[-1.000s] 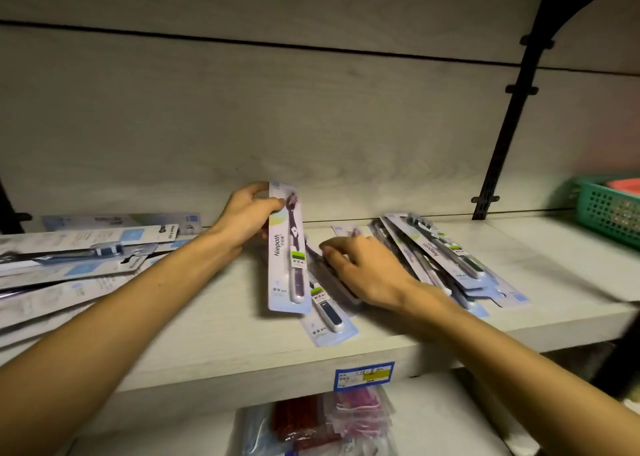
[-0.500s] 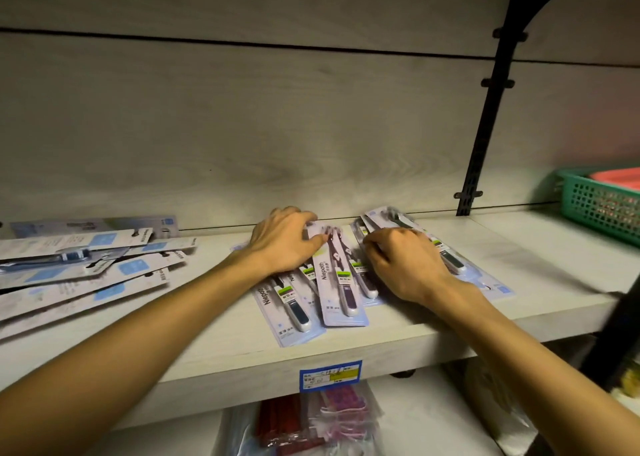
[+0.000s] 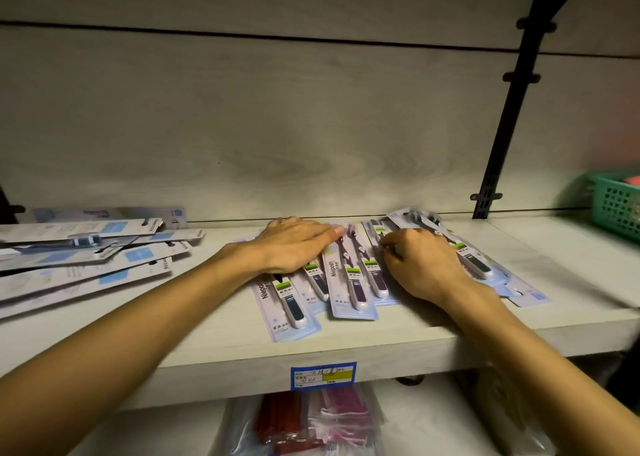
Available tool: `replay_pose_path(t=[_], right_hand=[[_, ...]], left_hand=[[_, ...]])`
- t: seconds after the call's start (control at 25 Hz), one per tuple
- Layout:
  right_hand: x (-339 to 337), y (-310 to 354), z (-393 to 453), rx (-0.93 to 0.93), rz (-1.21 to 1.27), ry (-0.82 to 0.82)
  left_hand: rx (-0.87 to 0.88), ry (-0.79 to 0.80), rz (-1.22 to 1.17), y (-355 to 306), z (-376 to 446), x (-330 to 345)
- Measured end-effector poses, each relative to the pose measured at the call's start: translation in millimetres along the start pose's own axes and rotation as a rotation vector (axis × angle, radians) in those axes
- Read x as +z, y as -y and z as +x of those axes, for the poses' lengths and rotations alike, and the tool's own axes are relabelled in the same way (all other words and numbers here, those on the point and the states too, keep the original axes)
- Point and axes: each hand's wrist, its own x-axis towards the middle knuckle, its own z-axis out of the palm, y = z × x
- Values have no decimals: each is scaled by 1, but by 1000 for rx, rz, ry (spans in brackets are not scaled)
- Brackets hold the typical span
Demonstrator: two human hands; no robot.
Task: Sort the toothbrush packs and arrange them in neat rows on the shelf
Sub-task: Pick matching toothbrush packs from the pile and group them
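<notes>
Both hands are down on the shelf (image 3: 433, 337), working the middle cluster of toothbrush packs (image 3: 349, 282) that lies fanned near the front edge. The left hand (image 3: 294, 244) lies flat, fingers straight, pressing the left-most packs down; the right hand (image 3: 420, 265) has its fingers curled at the top of a pack, though whether its grip has truly closed on it I cannot tell. A looser heap (image 3: 86, 258) sprawls toward the left end. The nearest pack almost overhangs the front edge — a careless nudge could tip it off, and the slick, overlapping cards would slide askew.
</notes>
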Motion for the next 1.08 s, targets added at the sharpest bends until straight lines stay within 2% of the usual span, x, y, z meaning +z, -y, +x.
replay_pose_path(t=[0.12, 0.28, 0.48, 0.68, 0.84, 1.08], right_hand=[[-9, 8, 10, -71, 70, -68], [-20, 49, 35, -210, 279, 47], [-6, 137, 69, -435, 339, 149], [11, 196, 98, -461, 313, 240], [28, 226, 106, -447, 332, 260], [47, 227, 101, -481, 256, 66]], left_hand=[[-14, -117, -3, 17, -9, -20], [-59, -254, 81, 61, -41, -54], [-271, -383, 104, 141, -107, -78], [-470, -282, 76, 202, -159, -90], [-488, -267, -46, 228, -170, -83], [-463, -192, 30, 237, -160, -82]])
